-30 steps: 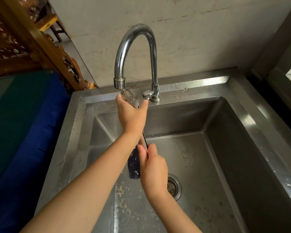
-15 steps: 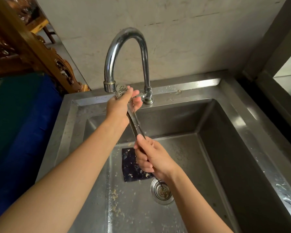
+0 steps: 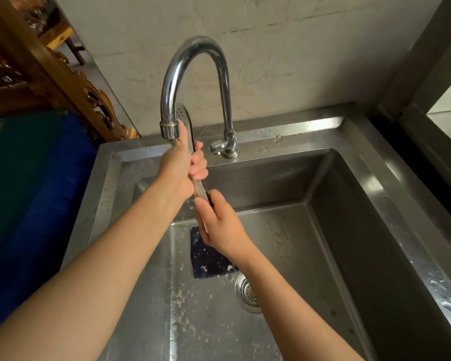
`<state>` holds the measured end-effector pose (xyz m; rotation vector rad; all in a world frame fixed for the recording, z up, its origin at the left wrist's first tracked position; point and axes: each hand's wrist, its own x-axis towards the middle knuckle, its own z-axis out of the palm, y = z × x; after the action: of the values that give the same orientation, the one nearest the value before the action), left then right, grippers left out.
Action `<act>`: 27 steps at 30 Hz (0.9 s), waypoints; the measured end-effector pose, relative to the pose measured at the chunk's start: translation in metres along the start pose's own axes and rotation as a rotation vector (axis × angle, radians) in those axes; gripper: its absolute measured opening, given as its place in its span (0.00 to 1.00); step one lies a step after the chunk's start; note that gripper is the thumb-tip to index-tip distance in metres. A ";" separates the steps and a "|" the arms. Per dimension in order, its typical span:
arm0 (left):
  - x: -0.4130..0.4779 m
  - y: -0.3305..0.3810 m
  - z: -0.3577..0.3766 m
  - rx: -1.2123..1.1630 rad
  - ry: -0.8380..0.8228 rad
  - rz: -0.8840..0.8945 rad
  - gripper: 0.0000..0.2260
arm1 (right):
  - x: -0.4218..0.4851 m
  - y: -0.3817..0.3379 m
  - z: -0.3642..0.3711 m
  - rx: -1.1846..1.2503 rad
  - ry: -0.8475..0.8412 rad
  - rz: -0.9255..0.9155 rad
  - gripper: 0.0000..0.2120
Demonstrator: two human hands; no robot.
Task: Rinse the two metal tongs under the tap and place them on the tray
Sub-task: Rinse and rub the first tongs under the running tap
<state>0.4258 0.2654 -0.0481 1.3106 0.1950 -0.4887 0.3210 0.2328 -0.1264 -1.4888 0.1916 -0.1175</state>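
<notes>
One pair of metal tongs [image 3: 200, 188] stands nearly upright over the steel sink [image 3: 354, 194], its perforated head behind the spout of the chrome tap [image 3: 197, 48]. My left hand [image 3: 181, 164] grips the upper shaft just under the spout, fingers curled round it. My right hand [image 3: 219, 225] grips the lower handle end. Water runs over the left hand. A second pair of tongs and a tray are not in view.
A dark blue sponge or cloth [image 3: 208, 256] lies on the sink floor beside the drain strainer [image 3: 246, 293]. Food scraps speckle the basin. The tap lever [image 3: 218, 147] sits at the back rim. A blue-covered surface [image 3: 37, 191] and carved wooden furniture [image 3: 71, 82] are left.
My left hand has slid down from the tongs' head to the shaft and closed round it. The tongs now stand more upright, and my right hand has moved up closer to the left.
</notes>
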 end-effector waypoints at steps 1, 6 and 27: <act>0.000 0.004 0.001 0.018 -0.041 -0.031 0.26 | -0.003 0.001 -0.002 0.105 -0.070 0.003 0.09; -0.009 -0.016 0.008 0.100 0.189 0.152 0.16 | -0.005 0.000 -0.003 -0.061 0.064 0.026 0.14; -0.016 -0.022 0.002 -0.004 0.013 0.252 0.08 | -0.023 0.005 0.008 -0.214 0.343 0.096 0.25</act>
<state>0.4010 0.2634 -0.0606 1.3135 0.0397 -0.2658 0.2996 0.2456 -0.1294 -1.6621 0.5661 -0.2820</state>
